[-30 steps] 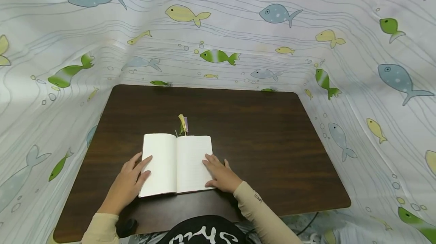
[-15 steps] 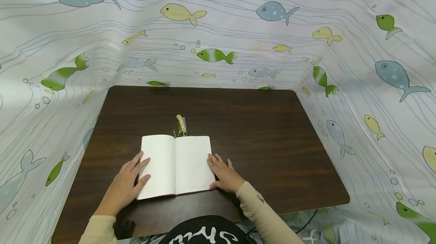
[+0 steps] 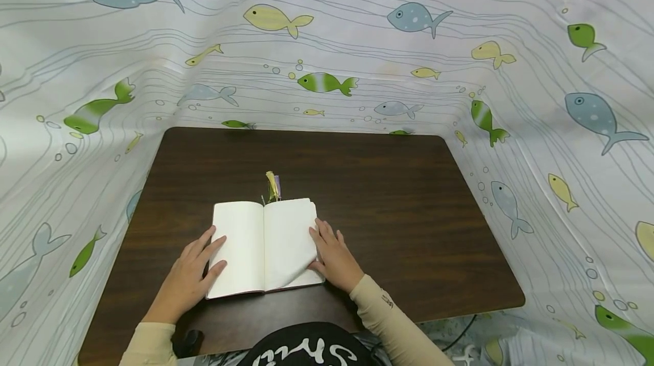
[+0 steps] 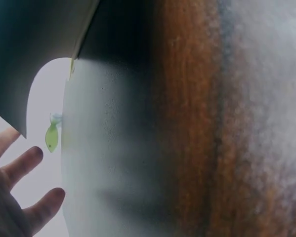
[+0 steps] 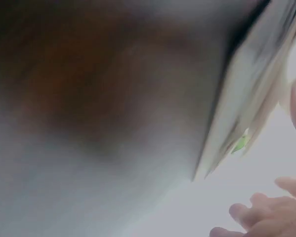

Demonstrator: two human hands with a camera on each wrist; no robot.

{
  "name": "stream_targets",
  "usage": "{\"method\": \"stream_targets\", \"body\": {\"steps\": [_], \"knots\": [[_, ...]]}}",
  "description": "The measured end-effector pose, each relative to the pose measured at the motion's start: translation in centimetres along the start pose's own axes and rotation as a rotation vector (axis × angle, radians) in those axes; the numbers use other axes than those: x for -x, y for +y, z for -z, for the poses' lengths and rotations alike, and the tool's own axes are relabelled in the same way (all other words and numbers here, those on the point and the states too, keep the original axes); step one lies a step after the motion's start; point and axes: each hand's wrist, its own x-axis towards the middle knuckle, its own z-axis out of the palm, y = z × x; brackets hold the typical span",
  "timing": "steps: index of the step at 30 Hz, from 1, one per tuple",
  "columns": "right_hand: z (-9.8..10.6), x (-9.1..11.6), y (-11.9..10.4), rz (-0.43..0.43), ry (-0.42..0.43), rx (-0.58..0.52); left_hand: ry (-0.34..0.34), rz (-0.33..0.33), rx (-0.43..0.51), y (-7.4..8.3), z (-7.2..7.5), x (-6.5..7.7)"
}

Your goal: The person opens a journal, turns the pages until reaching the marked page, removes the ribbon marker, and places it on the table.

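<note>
In the head view an open notebook [image 3: 238, 249] with blank-looking pages lies on the dark wooden table. My left hand [image 3: 186, 275] rests along its left edge, fingers and thumb spread, the tips on the left page. On the other side my right hand [image 3: 337, 258] touches the right edge. A page [image 3: 291, 230] there is bent up at its lower corner, next to my right thumb, and another page shows beneath. The right wrist view catches the page edges [image 5: 236, 113] fanned apart, with the right fingers [image 5: 266, 215] fairly straight. Spread left fingers [image 4: 21, 165] appear in the left wrist view.
Yellow and purple ribbon tassels [image 3: 273, 185] stick out above the notebook's spine. The brown table [image 3: 388, 201] has rounded corners. A fish-patterned white cloth [image 3: 357, 42] surrounds it. A small black object [image 3: 189, 343] sits by the left forearm at the near edge.
The right hand slid outward to the page's edge, then moved slightly up and inward. The right page, flat before, now has its lower corner lifted. The left hand stays on the left edge.
</note>
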Motion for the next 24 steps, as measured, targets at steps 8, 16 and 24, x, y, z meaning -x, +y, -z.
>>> {"method": "stream_targets", "body": {"steps": [8, 16, 24], "knots": [[1.0, -1.2, -3.2, 0.053, 0.032, -0.373, 0.037, -0.013, 0.072, 0.1, 0.0, 0.0], [2.0, -1.4, -6.7, 0.133, -0.095, 0.089, 0.055, -0.004, 0.089, 0.5, 0.4, 0.0], [0.0, -1.7, -8.5, 0.314, -0.309, 0.038, 0.061, -0.003, 0.156, 1.0, 0.9, 0.2]]}}
